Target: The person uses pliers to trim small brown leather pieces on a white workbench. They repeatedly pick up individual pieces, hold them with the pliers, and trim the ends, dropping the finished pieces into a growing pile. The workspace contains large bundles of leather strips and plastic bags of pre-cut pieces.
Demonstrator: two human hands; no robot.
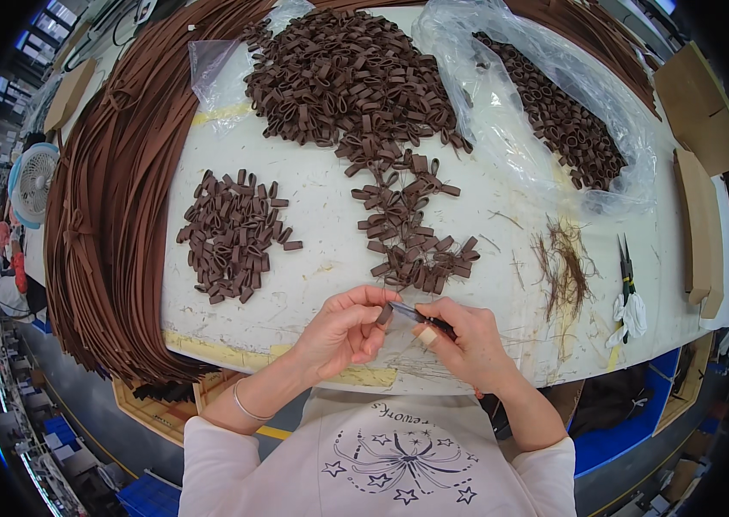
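Note:
At the table's front edge, my left hand [349, 332] pinches a small brown fabric loop [383, 314]. My right hand [461, 336] grips a dark cutting tool [436, 324], its pale metal end against that loop. Just beyond my hands, a trailing cluster of brown loops [412, 241] with loose threads runs up to a large heap [347, 73]. A smaller pile of loops [235, 237] lies to the left. Thread scraps [564, 267] lie to the right, beside black-handled scissors [626, 267] with white material wrapped on one end.
Long brown strips [110, 215] cover the table's [283, 284] left side. A clear plastic bag of loops [606, 189] lies at back right, near cardboard pieces [692, 233]. A fan [35, 185] stands at far left. Wooden and blue bins [649, 405] sit below the table.

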